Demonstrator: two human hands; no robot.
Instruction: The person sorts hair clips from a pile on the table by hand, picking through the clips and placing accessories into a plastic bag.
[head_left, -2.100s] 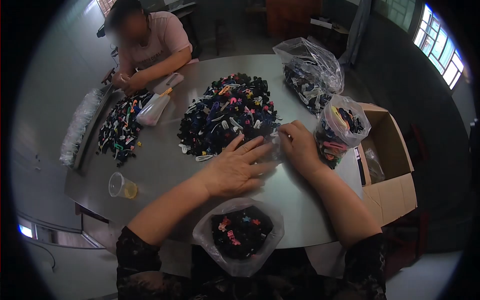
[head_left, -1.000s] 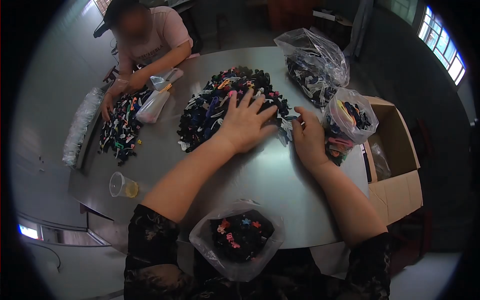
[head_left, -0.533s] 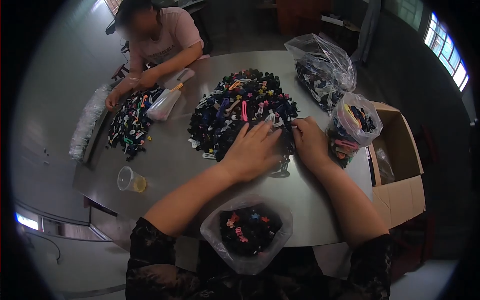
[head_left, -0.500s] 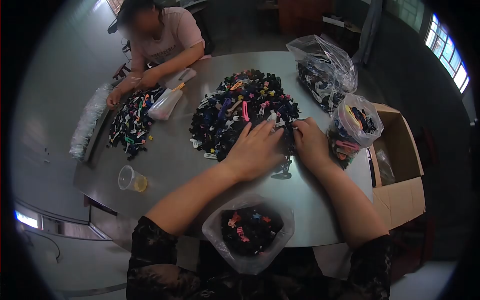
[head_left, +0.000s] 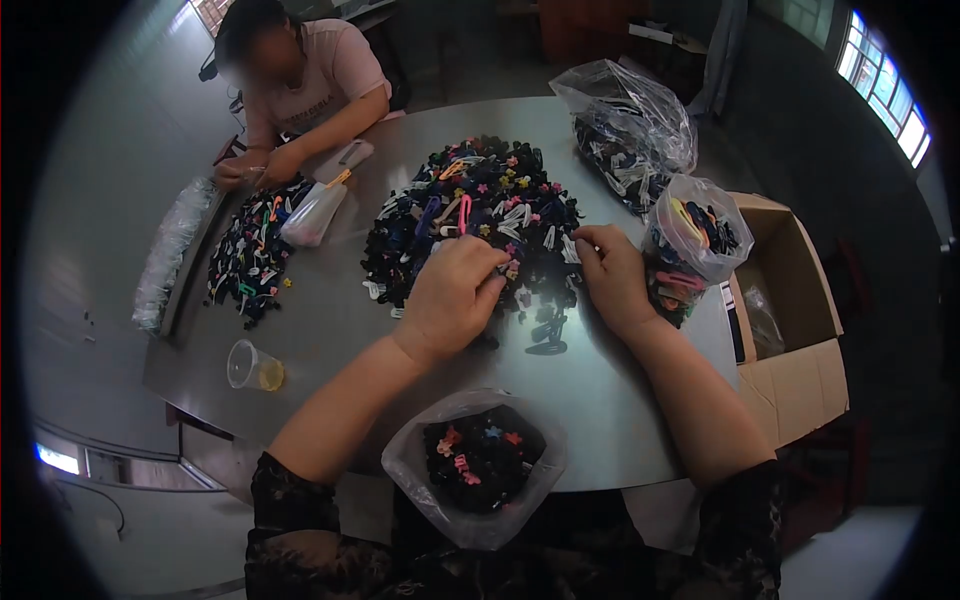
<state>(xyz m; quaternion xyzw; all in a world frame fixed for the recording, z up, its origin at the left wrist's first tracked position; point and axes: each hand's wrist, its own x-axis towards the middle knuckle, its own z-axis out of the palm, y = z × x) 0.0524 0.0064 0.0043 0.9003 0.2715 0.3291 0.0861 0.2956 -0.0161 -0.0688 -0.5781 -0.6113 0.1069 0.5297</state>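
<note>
A large pile of mostly black hair clips (head_left: pixel 440 225), with white, pink and yellow pieces in it, lies on the metal table (head_left: pixel 610 400). At the pile's front edge is my left hand (head_left: pixel 450 295), its fingers curled and pinched; what they hold, if anything, is hidden. My right hand (head_left: pixel 612 275) rests at the pile's right edge, thumb and forefinger closed beside a white clip (head_left: pixel 570 249). A few dark clips (head_left: pixel 548 330) lie between my hands. Nearest me stands an open plastic bag (head_left: pixel 400 455) of black clips with red, pink and blue ones.
At the left are a cup (head_left: pixel 250 368), a smaller clip pile (head_left: pixel 240 255), a filled pouch (head_left: pixel 315 215) and a roll of plastic (head_left: pixel 172 260). A co-worker (head_left: pixel 315 80) sits behind them. Clear bags (head_left: pixel 630 130) and a cardboard box (head_left: pixel 790 390) are at the right.
My left hand has gone from spread flat on the pile to curled, shifting slightly left. Clips under it now show. My right hand has barely moved. The co-worker's hands have come together.
</note>
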